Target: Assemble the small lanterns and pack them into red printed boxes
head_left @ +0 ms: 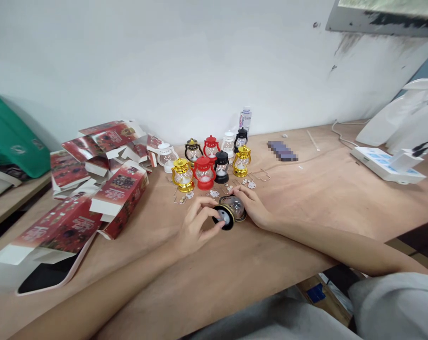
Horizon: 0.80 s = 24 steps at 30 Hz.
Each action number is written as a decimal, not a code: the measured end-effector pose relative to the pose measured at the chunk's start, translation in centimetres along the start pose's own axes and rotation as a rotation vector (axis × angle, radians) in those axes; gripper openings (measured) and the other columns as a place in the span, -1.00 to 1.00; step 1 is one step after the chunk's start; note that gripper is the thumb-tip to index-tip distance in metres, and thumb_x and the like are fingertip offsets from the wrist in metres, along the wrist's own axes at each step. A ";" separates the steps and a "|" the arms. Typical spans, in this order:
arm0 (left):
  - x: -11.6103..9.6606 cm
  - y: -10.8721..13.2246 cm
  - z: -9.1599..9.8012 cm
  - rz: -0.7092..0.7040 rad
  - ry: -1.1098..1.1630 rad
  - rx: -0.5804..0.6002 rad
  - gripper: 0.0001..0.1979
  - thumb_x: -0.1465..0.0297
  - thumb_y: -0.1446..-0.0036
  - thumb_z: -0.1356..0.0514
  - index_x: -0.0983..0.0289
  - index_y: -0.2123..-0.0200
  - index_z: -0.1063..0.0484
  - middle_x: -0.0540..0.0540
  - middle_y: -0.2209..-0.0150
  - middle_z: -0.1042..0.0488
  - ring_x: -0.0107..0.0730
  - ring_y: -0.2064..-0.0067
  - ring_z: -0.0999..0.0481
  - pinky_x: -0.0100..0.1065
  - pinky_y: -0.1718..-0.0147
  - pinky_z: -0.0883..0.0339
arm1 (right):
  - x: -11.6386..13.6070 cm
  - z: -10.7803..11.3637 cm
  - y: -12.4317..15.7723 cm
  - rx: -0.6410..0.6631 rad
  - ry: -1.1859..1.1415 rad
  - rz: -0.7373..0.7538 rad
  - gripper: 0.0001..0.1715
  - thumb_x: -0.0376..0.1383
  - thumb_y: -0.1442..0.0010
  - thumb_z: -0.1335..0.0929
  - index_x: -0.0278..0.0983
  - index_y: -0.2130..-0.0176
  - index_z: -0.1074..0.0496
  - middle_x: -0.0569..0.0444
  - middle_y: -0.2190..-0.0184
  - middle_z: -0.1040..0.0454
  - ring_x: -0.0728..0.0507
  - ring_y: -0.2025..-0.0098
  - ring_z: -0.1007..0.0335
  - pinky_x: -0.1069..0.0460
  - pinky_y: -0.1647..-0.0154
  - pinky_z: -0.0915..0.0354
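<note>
A small black-and-bronze lantern (236, 206) lies tipped on its side between my hands, its round base turned toward me. My left hand (197, 224) is closed at the base, thumb and fingers on the rim and the pale disc in it. On the far side, my right hand (252, 206) steadies the lantern's top end with curled fingers. Just beyond stand several small lanterns, among them a gold lantern (183, 175), a red lantern (204, 174) and a black lantern (221, 167). White small parts (249, 183) and bent wire handles (262, 175) lie in front of them.
Opened red cardboard boxes (118, 193) pile up at the left, partly over a dark tray-like thing (46, 276). A clear bottle (245, 118) stands by the wall. A white power strip (387, 163) with cables sits at the right, and a blurred-out object (282, 150) lies behind.
</note>
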<state>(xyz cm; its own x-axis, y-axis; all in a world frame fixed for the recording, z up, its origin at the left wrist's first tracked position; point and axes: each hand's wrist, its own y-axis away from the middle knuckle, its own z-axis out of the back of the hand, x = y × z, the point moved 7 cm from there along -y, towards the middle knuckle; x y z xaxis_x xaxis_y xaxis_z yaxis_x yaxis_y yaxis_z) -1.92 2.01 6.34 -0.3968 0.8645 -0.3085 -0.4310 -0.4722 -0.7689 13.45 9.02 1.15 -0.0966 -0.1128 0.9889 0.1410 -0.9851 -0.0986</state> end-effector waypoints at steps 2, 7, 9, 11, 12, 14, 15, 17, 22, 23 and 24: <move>0.4 -0.1 0.0 0.056 0.005 0.003 -0.94 0.48 -0.14 -0.19 0.26 0.34 -0.32 0.13 0.17 -0.32 -0.35 0.10 -0.39 -0.30 0.11 -0.33 | -0.1 0.4 0.1 -0.059 0.029 0.010 -0.71 -0.08 -0.13 -0.24 -0.25 0.36 -0.33 0.10 0.35 -0.37 -0.08 0.23 -0.29 0.04 0.17 -0.24; 1.0 -0.1 -0.3 0.141 0.036 0.029 -0.94 0.45 -0.14 -0.19 0.27 0.35 -0.33 0.12 0.17 -0.31 -0.36 0.09 -0.38 -0.30 0.07 -0.30 | 0.0 0.5 0.1 -0.080 0.064 0.009 -0.69 -0.06 -0.15 -0.22 -0.25 0.35 -0.31 0.10 0.34 -0.34 -0.08 0.21 -0.26 0.03 0.14 -0.22; 1.1 -0.1 -0.4 0.150 0.052 0.045 -0.92 0.43 -0.14 -0.20 0.27 0.36 -0.32 0.12 0.17 -0.32 -0.35 0.09 -0.37 -0.30 0.06 -0.30 | 0.1 0.5 0.1 -0.077 0.067 0.015 -0.68 -0.06 -0.15 -0.22 -0.26 0.34 -0.31 0.11 0.34 -0.34 -0.08 0.22 -0.26 0.03 0.13 -0.22; 1.2 -0.1 -0.6 0.173 0.073 0.064 -0.92 0.43 -0.15 -0.18 0.27 0.36 -0.30 0.12 0.17 -0.32 -0.35 0.08 -0.37 -0.30 0.05 -0.29 | 0.1 0.4 0.1 -0.070 0.060 0.014 -0.67 -0.04 -0.15 -0.22 -0.25 0.34 -0.30 0.11 0.35 -0.33 -0.08 0.23 -0.26 0.03 0.13 -0.22; 1.3 -0.1 -0.6 0.188 0.081 0.078 -0.92 0.42 -0.16 -0.17 0.27 0.36 -0.30 0.12 0.16 -0.32 -0.35 0.07 -0.37 -0.30 0.05 -0.28 | 0.1 0.4 0.1 -0.064 0.057 0.013 -0.67 -0.04 -0.16 -0.22 -0.25 0.34 -0.30 0.12 0.35 -0.33 -0.08 0.24 -0.25 0.03 0.14 -0.22; 1.4 0.0 -0.8 0.210 0.093 0.103 -0.93 0.42 -0.18 -0.14 0.26 0.36 -0.29 0.13 0.15 -0.32 -0.34 0.05 -0.37 -0.29 0.03 -0.27 | 0.1 0.3 0.1 -0.051 0.056 0.012 -0.67 -0.03 -0.16 -0.22 -0.25 0.34 -0.29 0.12 0.36 -0.32 -0.07 0.24 -0.25 0.03 0.14 -0.22; 1.4 0.0 -0.8 0.215 0.098 0.110 -0.92 0.41 -0.18 -0.14 0.26 0.36 -0.29 0.13 0.14 -0.32 -0.33 0.04 -0.37 -0.28 0.02 -0.27 | 0.0 0.3 0.1 -0.044 0.057 0.017 -0.67 -0.03 -0.16 -0.22 -0.24 0.33 -0.29 0.12 0.36 -0.31 -0.07 0.24 -0.25 0.03 0.14 -0.22; 1.4 -0.1 -0.8 0.217 0.116 0.106 -0.92 0.41 -0.18 -0.13 0.26 0.37 -0.29 0.14 0.15 -0.32 -0.33 0.05 -0.37 -0.28 0.02 -0.26 | 0.1 0.3 0.1 -0.020 0.065 0.049 -0.67 -0.03 -0.18 -0.21 -0.24 0.33 -0.28 0.12 0.34 -0.31 -0.08 0.22 -0.25 0.02 0.12 -0.23; 2.4 0.3 -0.3 0.303 0.187 -0.012 -0.88 0.38 -0.19 -0.11 0.26 0.40 -0.28 0.15 0.17 -0.33 -0.32 0.10 -0.37 -0.26 0.07 -0.26 | 1.1 0.2 0.8 0.087 0.158 0.258 -0.57 0.02 -0.28 -0.12 -0.22 0.16 -0.31 0.03 0.17 -0.33 -0.12 0.06 -0.26 -0.07 -0.06 -0.20; 2.9 0.4 -0.3 0.343 0.196 -0.036 -0.86 0.36 -0.20 -0.10 0.26 0.40 -0.27 0.15 0.17 -0.33 -0.31 0.11 -0.37 -0.26 0.08 -0.26 | 1.5 0.1 1.0 0.107 0.193 0.318 -0.54 0.04 -0.28 -0.12 -0.22 0.12 -0.31 0.00 0.13 -0.32 -0.14 0.00 -0.24 -0.09 -0.11 -0.17; 3.3 0.5 -0.2 0.383 0.203 -0.058 -0.83 0.33 -0.21 -0.08 0.26 0.41 -0.26 0.15 0.18 -0.33 -0.31 0.12 -0.36 -0.26 0.09 -0.26 | 1.9 0.0 1.3 0.127 0.231 0.381 -0.51 0.07 -0.27 -0.12 -0.22 0.09 -0.31 -0.03 0.08 -0.29 -0.16 -0.06 -0.20 -0.12 -0.16 -0.14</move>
<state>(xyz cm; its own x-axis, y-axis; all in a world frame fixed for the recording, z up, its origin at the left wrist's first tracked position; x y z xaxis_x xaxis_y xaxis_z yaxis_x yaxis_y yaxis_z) -3.29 4.67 4.79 -0.3494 0.6478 -0.6769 -0.2352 -0.7600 -0.6059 13.44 7.51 2.94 -0.2298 -0.5036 0.8328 0.3274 -0.8458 -0.4212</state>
